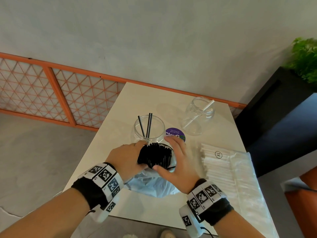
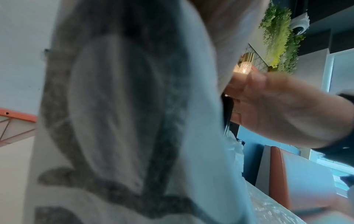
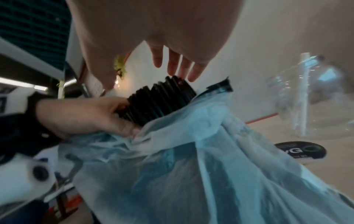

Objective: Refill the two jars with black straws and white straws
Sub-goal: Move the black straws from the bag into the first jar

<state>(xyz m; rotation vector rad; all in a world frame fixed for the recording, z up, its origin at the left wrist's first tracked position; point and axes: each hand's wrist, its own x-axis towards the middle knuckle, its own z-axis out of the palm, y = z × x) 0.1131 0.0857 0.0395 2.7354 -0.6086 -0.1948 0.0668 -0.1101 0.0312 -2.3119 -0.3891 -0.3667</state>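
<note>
My left hand [image 1: 132,157] grips a thick bundle of black straws [image 1: 155,155] that sticks out of a thin bluish plastic bag [image 1: 154,184]. In the right wrist view its thumb [image 3: 132,128] pinches the bag's edge against the black straws [image 3: 159,101]. My right hand [image 1: 176,160] lies against the bundle's right side, fingers [image 3: 176,63] straight over the straw ends. Just beyond the bundle stands a clear jar [image 1: 148,133] with three black straws in it. Farther right is a second clear jar [image 1: 199,115] holding one white straw. A clear pack of white straws [image 1: 217,167] lies at the right.
Everything sits on a pale table [image 1: 106,160]. A round purple sticker [image 1: 175,133] lies between the jars. An orange lattice rail [image 1: 51,91] runs behind. A black planter with a green plant [image 1: 305,60] stands at the right. The left wrist view is mostly filled by the blurred bag [image 2: 124,106].
</note>
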